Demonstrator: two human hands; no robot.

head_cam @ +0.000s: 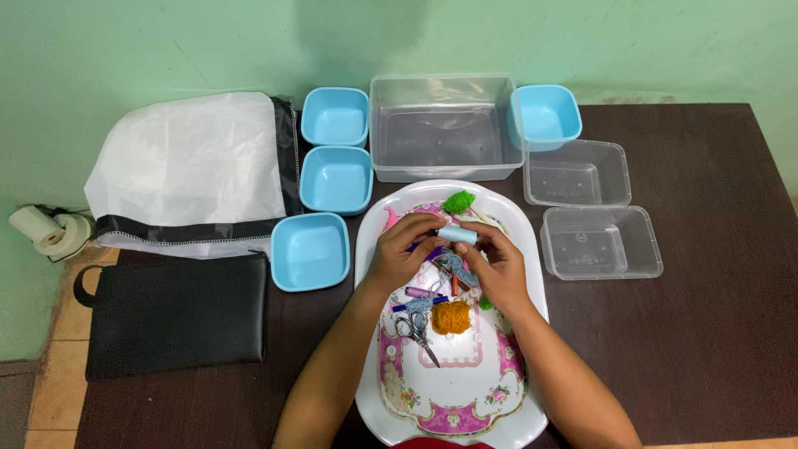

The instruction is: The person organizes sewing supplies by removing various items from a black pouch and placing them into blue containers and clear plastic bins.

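Both hands meet over a white oval tray (532,283) with pink floral trim. My left hand (401,249) and my right hand (499,266) together pinch a small light blue thread spool (458,235) between their fingertips. Below the hands the tray holds an orange yarn ball (451,317), small scissors (413,328), a purple spool (420,293) and tangled thread. A green yarn tuft (458,200) lies at the tray's far end, and a pink item (390,219) peeks out beside my left hand.
Several blue square bowls (310,250) (336,179) (335,115) (546,115) and a large clear tub (443,125) stand behind the tray. Two shallow clear containers (577,173) (601,242) sit at the right. A black pouch (174,312) and a white mesh bag (191,166) lie left on the dark table (698,333).
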